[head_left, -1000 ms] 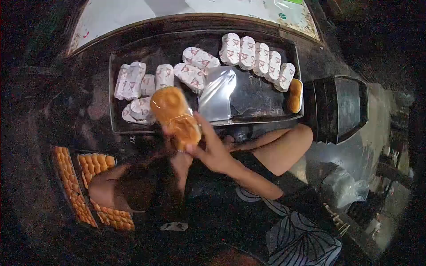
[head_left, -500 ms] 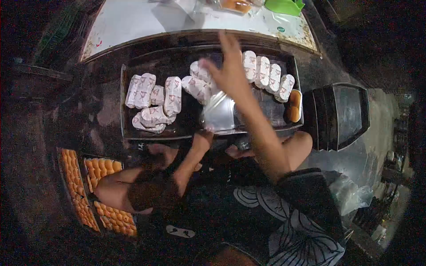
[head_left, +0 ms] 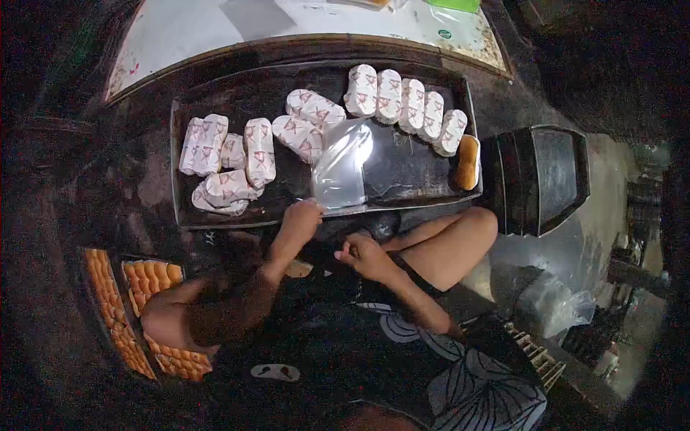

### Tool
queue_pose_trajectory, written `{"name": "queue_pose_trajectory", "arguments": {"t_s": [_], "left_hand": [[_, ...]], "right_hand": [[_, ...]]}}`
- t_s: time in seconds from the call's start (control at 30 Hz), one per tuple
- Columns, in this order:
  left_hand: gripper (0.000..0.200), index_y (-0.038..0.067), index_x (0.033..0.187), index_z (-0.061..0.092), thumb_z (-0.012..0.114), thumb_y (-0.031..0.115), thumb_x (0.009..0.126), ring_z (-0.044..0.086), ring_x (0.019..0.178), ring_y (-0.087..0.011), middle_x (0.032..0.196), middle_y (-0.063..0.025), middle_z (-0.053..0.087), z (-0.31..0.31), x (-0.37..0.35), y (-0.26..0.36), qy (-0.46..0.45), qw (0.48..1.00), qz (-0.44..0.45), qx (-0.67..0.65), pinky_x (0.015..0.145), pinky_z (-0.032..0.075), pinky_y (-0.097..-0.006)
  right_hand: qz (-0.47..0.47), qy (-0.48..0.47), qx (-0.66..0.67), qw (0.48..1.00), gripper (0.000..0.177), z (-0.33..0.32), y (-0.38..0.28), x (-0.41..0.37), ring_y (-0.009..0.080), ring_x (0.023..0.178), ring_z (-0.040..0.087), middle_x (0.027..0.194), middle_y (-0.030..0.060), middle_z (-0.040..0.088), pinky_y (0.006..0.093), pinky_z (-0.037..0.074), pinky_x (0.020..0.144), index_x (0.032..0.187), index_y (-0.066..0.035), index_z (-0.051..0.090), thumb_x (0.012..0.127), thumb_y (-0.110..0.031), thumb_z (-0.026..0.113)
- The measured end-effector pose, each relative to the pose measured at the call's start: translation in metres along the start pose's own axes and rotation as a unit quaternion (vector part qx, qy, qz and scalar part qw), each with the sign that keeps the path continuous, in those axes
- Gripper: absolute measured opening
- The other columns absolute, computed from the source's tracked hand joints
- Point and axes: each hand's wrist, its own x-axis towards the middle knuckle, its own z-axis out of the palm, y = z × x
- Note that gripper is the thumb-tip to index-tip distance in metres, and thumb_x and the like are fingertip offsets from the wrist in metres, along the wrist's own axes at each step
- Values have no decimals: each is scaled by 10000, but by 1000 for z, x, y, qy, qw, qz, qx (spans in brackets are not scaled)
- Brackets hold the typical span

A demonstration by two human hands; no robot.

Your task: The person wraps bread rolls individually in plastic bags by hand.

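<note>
A clear plastic bag (head_left: 338, 176) lies near the middle of the dark tray (head_left: 402, 172), catching bright light. My left hand (head_left: 300, 219) is closed at the tray's front edge, its fingertips pinching the bag's lower corner. Lower and to the right, over my lap, my right hand (head_left: 365, 256) is closed with curled fingers; whatever it may hold is hidden. Paper-wrapped packs with a red print lie in the tray: a left cluster (head_left: 230, 161), a middle pair (head_left: 298, 136) and a row (head_left: 411, 105) at the back right. One unwrapped bun piece (head_left: 467, 164) rests at the right end.
Beyond the tray stands a white table (head_left: 201, 36) with a green item (head_left: 456, 5) at its edge. Stacked dark trays (head_left: 535, 183) are on the right. Trays of buns (head_left: 152, 280) sit at lower left. A clear plastic bundle (head_left: 553, 305) lies at lower right.
My right hand has come down from above the wrapped packs to my lap, its fingers now curled. My left hand stays by the bag's corner. The view has shifted slightly.
</note>
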Motion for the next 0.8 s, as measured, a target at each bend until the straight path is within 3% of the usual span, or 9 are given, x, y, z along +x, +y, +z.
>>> {"name": "queue_pose_trajectory", "arguments": {"t_s": [0.17,0.3,0.37,0.5,0.57,0.63,0.7,0.73,0.8], "left_hand": [[158,40,833,630,637,47,675,573,669,-193,724,-89,575,-43,-29,45,68,928,-121,-346,584,453,-290],[135,21,793,636,650,0,660,548,679,-148,728,-84,558,-55,-40,65,218,910,-117,-334,604,439,-258],[106,19,782,638,650,15,677,549,685,-166,725,-80,549,-59,-42,81,286,896,-92,-326,616,438,-261],[177,41,913,609,604,70,739,545,682,-179,716,-69,551,-62,-34,83,370,887,-19,-274,623,441,-284],[307,90,1116,516,536,143,814,539,663,-157,761,-59,559,-62,-14,71,570,500,-120,-641,616,454,-292],[402,111,1220,419,501,213,840,535,743,-142,874,-77,555,-60,-46,0,271,439,-91,-852,701,459,-313],[353,82,1142,479,548,205,819,532,752,-153,806,-26,554,-52,-56,-50,104,326,70,-937,715,455,-334],[352,76,1138,478,548,205,818,526,791,-156,853,-33,547,-76,-58,-41,293,387,-27,-874,752,444,-344],[352,70,1135,478,548,206,818,520,830,-159,900,-39,541,-85,-68,-39,464,424,-128,-767,789,433,-355]], "right_hand": [[35,121,80,989,241,9,-13,10,213,479,477,518,91,449,317,379,476,734,-15,466,780,-202,611],[-38,187,-23,981,270,4,-15,33,313,421,496,560,153,549,376,375,418,787,2,502,831,-264,516],[324,-83,390,858,278,-25,-34,48,233,386,474,552,73,573,341,408,427,949,-25,559,843,-271,487],[91,66,569,815,446,-23,-94,88,186,823,541,1043,119,552,290,446,731,1278,-96,355,902,-335,364],[47,45,764,643,488,3,-113,95,188,1162,362,1237,116,422,331,368,908,1246,-55,365,884,-382,371],[127,-105,822,545,391,27,-113,95,250,1044,474,1177,129,473,386,395,870,1231,-38,365,893,-229,408],[112,-105,401,903,406,56,-44,133,265,946,519,1094,155,508,406,423,790,1198,-27,389,828,-158,496],[-24,49,93,994,450,51,-50,153,263,906,532,1049,151,521,386,430,756,1186,-21,396,778,-150,534],[-165,252,-370,879,520,37,-45,197,283,836,552,977,158,531,370,448,699,1154,6,407,689,-139,590]]}}
